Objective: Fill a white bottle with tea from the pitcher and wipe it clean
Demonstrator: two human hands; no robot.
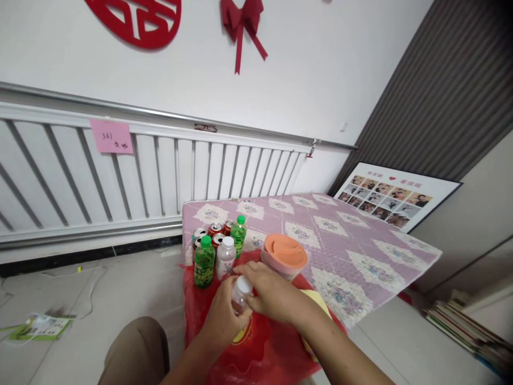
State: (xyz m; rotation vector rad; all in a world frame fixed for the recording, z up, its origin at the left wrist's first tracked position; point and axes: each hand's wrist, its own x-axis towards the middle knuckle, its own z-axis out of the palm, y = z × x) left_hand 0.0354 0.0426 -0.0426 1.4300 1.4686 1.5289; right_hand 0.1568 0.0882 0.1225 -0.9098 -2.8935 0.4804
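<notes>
A clear plastic bottle with a white cap (242, 290) stands between my hands, over the red plastic cover (276, 342). My left hand (222, 315) is wrapped round its body from the left. From the right, my right hand (270, 289) closes on the bottle near its cap, thumb in front and fingers behind. Just beyond stands another white-capped bottle (225, 259). Beside it are a green-capped green bottle (204, 263) and a second green bottle (238, 238). Several opened drink cans (216, 229) cluster behind them.
An orange-lidded container (284, 254) sits right of the bottles. Something yellow (316, 300) lies partly under my right forearm. The purple patterned cloth (296, 214) covers the table. A white radiator (232, 166) runs along the wall; a photo board (395, 195) leans at the right.
</notes>
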